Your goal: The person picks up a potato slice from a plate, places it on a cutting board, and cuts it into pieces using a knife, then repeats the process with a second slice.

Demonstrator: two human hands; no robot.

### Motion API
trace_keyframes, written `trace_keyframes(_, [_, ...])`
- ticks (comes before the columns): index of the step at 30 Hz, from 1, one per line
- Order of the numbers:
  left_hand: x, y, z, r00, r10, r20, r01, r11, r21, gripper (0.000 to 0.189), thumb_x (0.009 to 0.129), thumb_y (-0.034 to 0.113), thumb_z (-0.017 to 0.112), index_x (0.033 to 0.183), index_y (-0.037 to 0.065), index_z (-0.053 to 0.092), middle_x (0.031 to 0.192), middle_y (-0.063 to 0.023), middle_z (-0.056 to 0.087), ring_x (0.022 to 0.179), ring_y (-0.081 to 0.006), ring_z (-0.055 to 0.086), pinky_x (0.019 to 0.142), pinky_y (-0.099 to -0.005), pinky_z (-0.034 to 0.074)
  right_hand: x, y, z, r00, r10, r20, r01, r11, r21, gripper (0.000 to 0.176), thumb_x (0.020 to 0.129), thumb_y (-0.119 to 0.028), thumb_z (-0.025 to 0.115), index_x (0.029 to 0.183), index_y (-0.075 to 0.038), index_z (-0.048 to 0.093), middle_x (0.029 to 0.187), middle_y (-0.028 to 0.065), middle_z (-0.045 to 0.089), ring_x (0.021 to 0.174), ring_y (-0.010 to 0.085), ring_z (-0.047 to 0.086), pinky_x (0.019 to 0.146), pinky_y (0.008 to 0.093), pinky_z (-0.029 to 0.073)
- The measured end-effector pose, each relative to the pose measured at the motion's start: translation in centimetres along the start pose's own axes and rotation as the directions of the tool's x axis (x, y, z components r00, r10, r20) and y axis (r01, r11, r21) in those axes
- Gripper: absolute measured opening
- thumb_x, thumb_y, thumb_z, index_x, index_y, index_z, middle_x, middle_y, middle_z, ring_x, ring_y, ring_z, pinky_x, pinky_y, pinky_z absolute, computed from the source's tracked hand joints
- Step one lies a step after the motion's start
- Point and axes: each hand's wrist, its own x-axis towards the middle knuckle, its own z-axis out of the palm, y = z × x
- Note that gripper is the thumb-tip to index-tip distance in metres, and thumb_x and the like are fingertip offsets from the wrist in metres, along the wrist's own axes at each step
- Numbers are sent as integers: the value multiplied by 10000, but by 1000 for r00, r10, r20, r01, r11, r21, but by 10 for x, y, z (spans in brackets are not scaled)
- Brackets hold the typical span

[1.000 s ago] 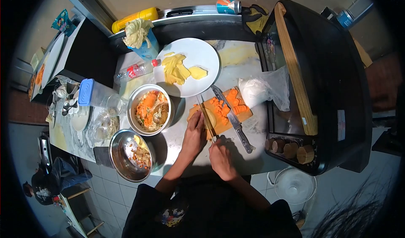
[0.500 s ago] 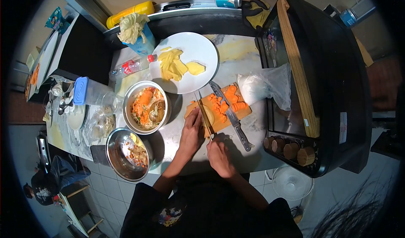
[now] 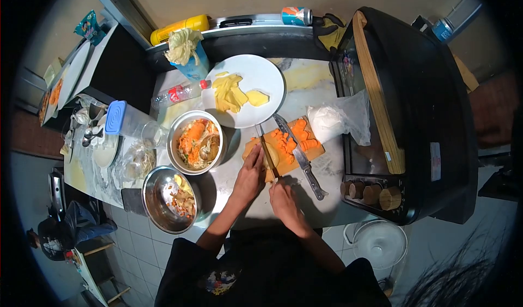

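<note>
Here, at the centre of the frame, a right hand (image 3: 285, 202) is wrapping its fingers around the handle of a long, slim, brownish-looking knife (image 3: 267, 155), while a left hand (image 3: 248, 180), fingers held narrow, is resting against a smooth, rounded, pale-yellow vegetable piece (image 3: 273, 154) on an orange-brown wooden cutting board (image 3: 286, 167), seemingly to stop it sliding, though whether it is gripping cannot be told. Right of centre, chunky bright-orange carrot pieces (image 3: 299, 128) are lying around a broad, dark-handled metal knife (image 3: 310, 178), probably leaving the blade room. At upper centre, a round, glossy white plate (image 3: 271, 73) is bearing thin yellow slices (image 3: 229, 94).
</note>
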Motion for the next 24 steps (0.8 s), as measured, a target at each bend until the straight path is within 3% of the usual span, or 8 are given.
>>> trace_keyframes(3, [0, 0, -1, 1000, -12, 4, 12, 1000, -5, 578, 732, -74, 544, 1288, -111, 394, 1354, -284, 368, 1253, -394, 385, 1023, -392, 366, -6, -1, -3, 997, 65, 36, -65, 998, -8, 232, 900, -194, 489, 870, 34, 519, 756, 299, 589, 755, 482, 575, 657, 533, 461])
trace_keyframes(10, [-2, 3, -1, 999, -48, -20, 47, 997, -67, 560, 738, -61, 545, 1279, -112, 408, 1351, -281, 374, 1249, -395, 390, 1015, -391, 377, 13, 2, 9, 1000, -24, 3, 23, 998, 53, 240, 905, -198, 480, 869, 37, 516, 774, 300, 584, 753, 483, 570, 656, 536, 457])
trace_keyframes(13, [-1, 4, 0, 999, -45, -26, 44, 998, -50, 557, 745, -58, 545, 1282, -105, 407, 1354, -279, 371, 1244, -397, 395, 998, -392, 396, 11, -1, 6, 998, 54, -41, -51, 996, 70, 248, 909, -201, 474, 858, 38, 517, 775, 301, 582, 751, 484, 569, 656, 540, 454])
trace_keyframes(19, [-2, 2, -3, 999, -47, -13, 47, 999, -26, 565, 750, -61, 558, 1294, -87, 405, 1367, -261, 365, 1235, -387, 410, 990, -389, 405, -9, 9, 6, 992, -82, -94, 82, 997, 3, 257, 912, -204, 470, 835, 36, 520, 759, 308, 575, 736, 485, 569, 654, 542, 454])
trace_keyframes(21, [-3, -1, -1, 999, -50, -18, 49, 998, -39, 557, 746, -81, 557, 1286, -80, 422, 1368, -247, 373, 1232, -381, 416, 986, -385, 408, -19, 4, -3, 997, 69, 38, -70, 997, 13, 253, 910, -205, 474, 836, 32, 520, 761, 308, 574, 743, 482, 568, 658, 542, 452])
trace_keyframes(24, [-3, -1, 1, 998, -39, -51, 37, 998, -44, 542, 743, -95, 556, 1273, -73, 445, 1360, -239, 390, 1224, -381, 426, 977, -383, 416, -17, 9, 4, 998, 61, 19, -61, 997, -37, 254, 908, -205, 477, 828, 31, 526, 752, 302, 576, 745, 482, 566, 661, 543, 451])
